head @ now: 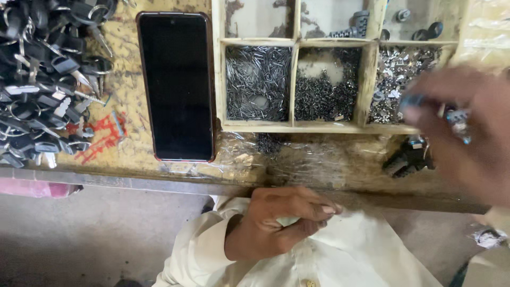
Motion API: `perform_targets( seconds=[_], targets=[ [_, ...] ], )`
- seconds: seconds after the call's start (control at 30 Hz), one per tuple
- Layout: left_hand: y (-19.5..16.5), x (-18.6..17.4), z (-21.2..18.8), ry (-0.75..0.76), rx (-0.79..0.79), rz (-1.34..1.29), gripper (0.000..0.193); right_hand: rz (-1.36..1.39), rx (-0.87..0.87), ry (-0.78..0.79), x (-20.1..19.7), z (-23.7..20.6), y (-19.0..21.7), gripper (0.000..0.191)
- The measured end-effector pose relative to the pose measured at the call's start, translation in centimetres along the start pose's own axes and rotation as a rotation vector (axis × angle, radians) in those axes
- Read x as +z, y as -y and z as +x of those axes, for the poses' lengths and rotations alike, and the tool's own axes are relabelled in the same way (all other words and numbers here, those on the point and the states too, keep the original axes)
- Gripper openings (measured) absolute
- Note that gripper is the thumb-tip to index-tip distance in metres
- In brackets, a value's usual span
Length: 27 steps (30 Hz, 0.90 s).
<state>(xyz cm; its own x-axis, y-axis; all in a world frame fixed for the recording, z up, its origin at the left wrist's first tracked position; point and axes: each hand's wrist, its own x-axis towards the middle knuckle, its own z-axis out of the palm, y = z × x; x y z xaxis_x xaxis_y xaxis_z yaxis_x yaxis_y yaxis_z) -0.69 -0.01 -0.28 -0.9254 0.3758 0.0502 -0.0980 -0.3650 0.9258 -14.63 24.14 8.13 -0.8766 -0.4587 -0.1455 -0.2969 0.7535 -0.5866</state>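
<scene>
My left hand point(276, 223) lies low in the middle on my white garment point(366, 255), just below the bench edge. Its thumb and fingers are pinched together, and I cannot tell whether anything small sits between them. My right hand point(473, 133) is blurred at the right, over the bench and the tray's right corner. It grips a small metal part point(458, 118) with a bluish end between its fingertips. Beneath it on the bench lies a black lock part point(406, 159).
A wooden compartment tray point(293, 85) holds thin pins point(257, 82), dark small screws point(324, 98) and shiny metal bits point(396, 79). A dark phone point(177, 85) lies left of it. A heap of black-headed keys point(42, 79) fills the far left. The bench edge point(133, 182) runs across.
</scene>
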Motion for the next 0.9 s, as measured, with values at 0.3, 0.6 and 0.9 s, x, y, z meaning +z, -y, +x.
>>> perform_targets(
  seconds=[0.3, 0.6, 0.9],
  targets=[
    [-0.2, 0.7, -1.4, -0.204, 0.110, 0.386, 0.022, 0.969, 0.210, 0.003, 9.7, -10.9, 0.1, 0.048],
    [-0.3, 1.6, -1.2, -0.274, 0.151, 0.396, 0.023, 0.908, 0.027, -0.265, 14.5, -14.7, 1.0, 0.036],
    [0.6, -0.2, -2.3, -0.093, 0.281, 0.515, 0.054, 0.602, 0.023, -0.178, 13.5, -12.4, 2.9, 0.032]
  ],
)
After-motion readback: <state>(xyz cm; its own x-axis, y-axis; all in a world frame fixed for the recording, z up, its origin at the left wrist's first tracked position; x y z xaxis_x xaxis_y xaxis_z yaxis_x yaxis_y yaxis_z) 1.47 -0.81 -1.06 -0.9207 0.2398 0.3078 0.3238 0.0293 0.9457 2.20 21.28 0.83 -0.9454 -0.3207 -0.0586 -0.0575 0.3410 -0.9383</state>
